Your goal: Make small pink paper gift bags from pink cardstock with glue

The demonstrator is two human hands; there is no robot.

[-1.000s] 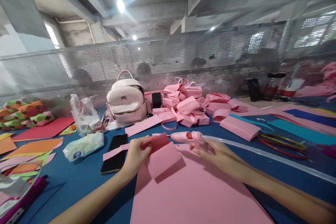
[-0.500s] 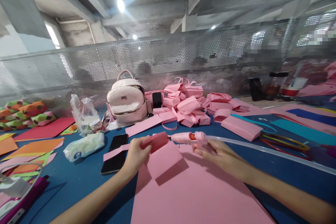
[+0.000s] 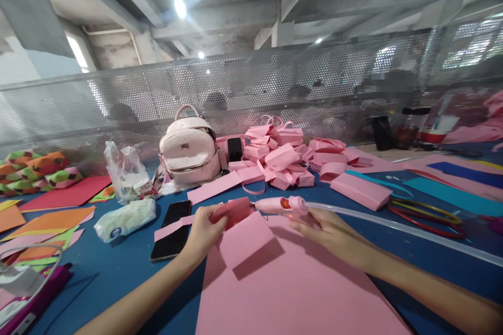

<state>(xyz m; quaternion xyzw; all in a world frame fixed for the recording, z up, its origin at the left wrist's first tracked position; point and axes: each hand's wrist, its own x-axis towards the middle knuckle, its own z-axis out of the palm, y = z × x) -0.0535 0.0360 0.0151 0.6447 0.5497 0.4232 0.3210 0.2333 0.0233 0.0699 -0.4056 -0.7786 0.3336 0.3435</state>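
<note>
A pink sheet (image 3: 283, 282) is noted nearest on the blue surface (image 3: 118, 272). A folded flap (image 3: 233, 210) is pinched by the left hand (image 3: 204, 233); the glue gun (image 3: 281, 205) is gripped by the right hand (image 3: 330, 230). Since a second ago the flap has been pressed flatter and the nozzle brought against it. Beyond, one phone (image 3: 173, 230), one backpack (image 3: 190, 152) and one pile of pink boxes (image 3: 283, 157) are counted.

The glue gun (image 3: 281, 205) in the right hand (image 3: 330, 233) is pale pink, its tube (image 3: 393, 227) clear. The folded sheet (image 3: 243, 235) by the left hand (image 3: 202, 233) is pink. The phone (image 3: 172, 230) left of that hand is black, the tabletop (image 3: 118, 272) blue.
</note>
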